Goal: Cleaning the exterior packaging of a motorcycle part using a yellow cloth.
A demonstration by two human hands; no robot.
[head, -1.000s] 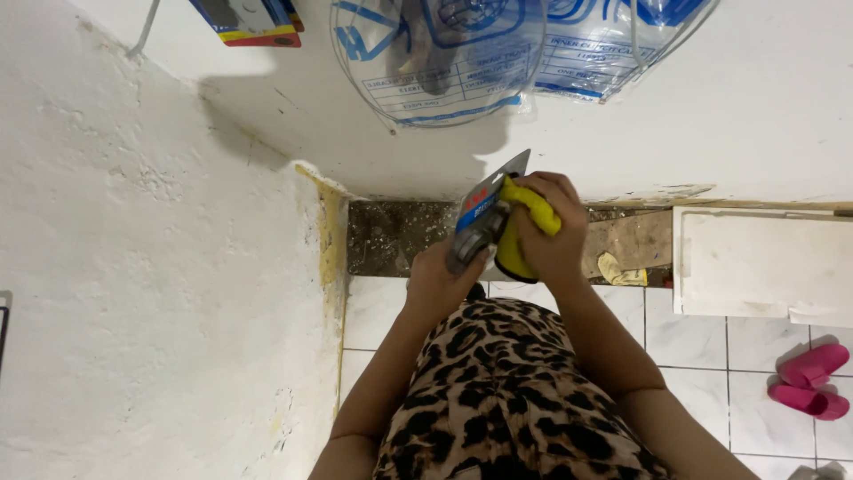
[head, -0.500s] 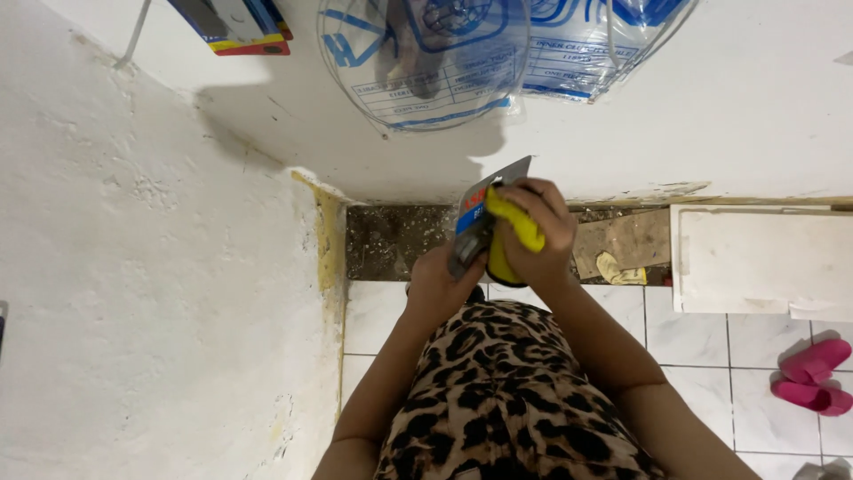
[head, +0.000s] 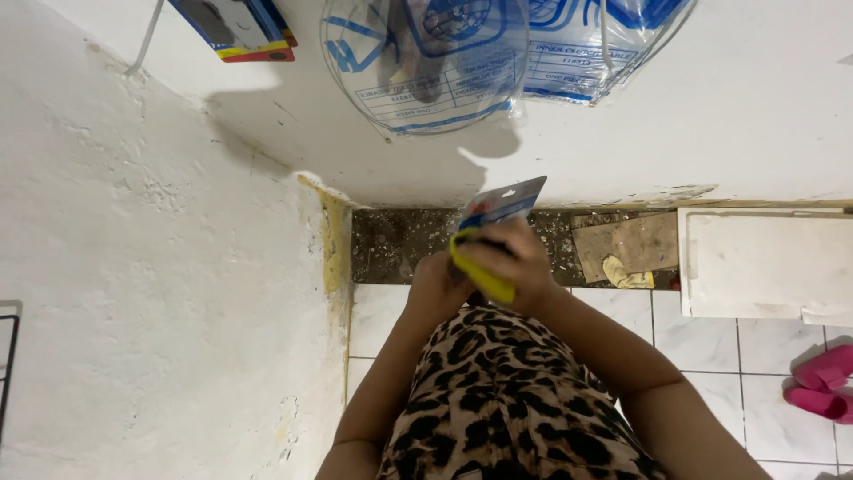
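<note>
A flat card-backed packet with a grey upper edge and blue and red print (head: 499, 206) is being held up in front of the body, and a yellow, smooth-looking piece (head: 480, 271) is being gripped along with it. The fingers of the right hand (head: 511, 262) are being curled tightly over the yellow piece and the packet's lower part; the left hand (head: 437, 286) is being pressed against the same bundle from below, its fingers largely hidden, so their spread cannot be told. What the yellow piece is remains hard to make out. Below the hands, a leopard-print fabric garment (head: 506, 400) is being seen from above. Beyond the packet, a rough white plastered wall (head: 160, 293) is closing in at the left, meeting a gritty dark floor strip (head: 395, 244). Glossy white floor tiles (head: 711, 356) are lying open to the right, where pink slippers (head: 822, 382) are being cut off by the edge. Clear plastic bags with blue print (head: 426, 62) are hanging overhead.
</note>
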